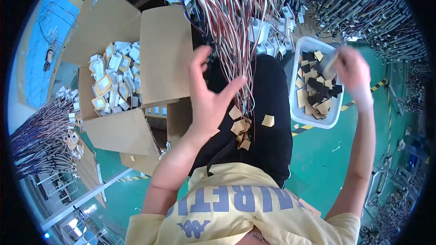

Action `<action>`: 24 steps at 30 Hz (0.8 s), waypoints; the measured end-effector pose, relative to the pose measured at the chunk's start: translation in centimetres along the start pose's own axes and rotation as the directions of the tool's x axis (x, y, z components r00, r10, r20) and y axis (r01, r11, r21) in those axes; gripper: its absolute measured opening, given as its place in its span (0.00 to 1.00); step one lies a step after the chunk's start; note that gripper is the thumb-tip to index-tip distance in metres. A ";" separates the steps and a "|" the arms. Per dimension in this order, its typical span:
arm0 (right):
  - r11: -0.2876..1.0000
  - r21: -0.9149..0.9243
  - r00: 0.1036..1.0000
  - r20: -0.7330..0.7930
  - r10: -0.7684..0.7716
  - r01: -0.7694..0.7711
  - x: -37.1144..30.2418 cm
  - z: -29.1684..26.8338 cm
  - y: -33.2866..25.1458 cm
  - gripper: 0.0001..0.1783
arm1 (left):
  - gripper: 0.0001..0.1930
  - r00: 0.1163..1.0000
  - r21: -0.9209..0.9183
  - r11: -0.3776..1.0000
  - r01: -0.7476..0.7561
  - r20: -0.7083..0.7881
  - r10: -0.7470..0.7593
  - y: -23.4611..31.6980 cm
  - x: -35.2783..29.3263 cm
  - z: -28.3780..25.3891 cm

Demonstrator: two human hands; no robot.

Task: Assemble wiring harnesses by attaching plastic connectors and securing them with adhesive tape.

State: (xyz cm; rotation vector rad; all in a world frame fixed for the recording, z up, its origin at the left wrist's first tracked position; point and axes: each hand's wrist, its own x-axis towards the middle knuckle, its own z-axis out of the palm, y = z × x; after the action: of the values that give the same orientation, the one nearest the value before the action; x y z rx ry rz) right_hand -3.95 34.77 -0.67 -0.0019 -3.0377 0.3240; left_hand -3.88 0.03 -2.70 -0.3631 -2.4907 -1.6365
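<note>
My left hand (210,102) is open, thumb and fingers spread apart, holding nothing. It hovers beside a thick bundle of red and white wires (234,41) that runs down between my legs. My right hand (353,70), blurred by motion, is over the right side of a white plastic bin (294,81). Its fingers pinch a pale flat piece (331,66) whose details are smeared. Inside the bin lie many black and tan flat pieces (314,88). Several tan paper squares (241,128) rest on my lap at the wire ends, and another tan square (268,120) sits on my right thigh.
At left stands an open cardboard box (165,54) filled with white plastic housings (116,79). More white housings (268,34) are beyond my knees. Grey cable bundles (359,4) crowd the far right, and more wires (41,131) hang at left. The floor (313,168) is green.
</note>
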 end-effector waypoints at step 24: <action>0.595 0.768 0.857 0.123 -0.501 0.237 -3.8 2.2 -14.1 0.07 | 0.09 0.781 -0.681 0.418 0.601 0.612 -0.126 -5.5 3.7 0.6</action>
State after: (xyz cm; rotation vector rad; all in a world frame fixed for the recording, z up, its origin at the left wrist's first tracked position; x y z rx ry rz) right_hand -0.25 20.50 -0.19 0.8184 -2.8180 1.6144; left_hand -8.96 -1.00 -6.89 -0.3090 -1.7919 -3.3441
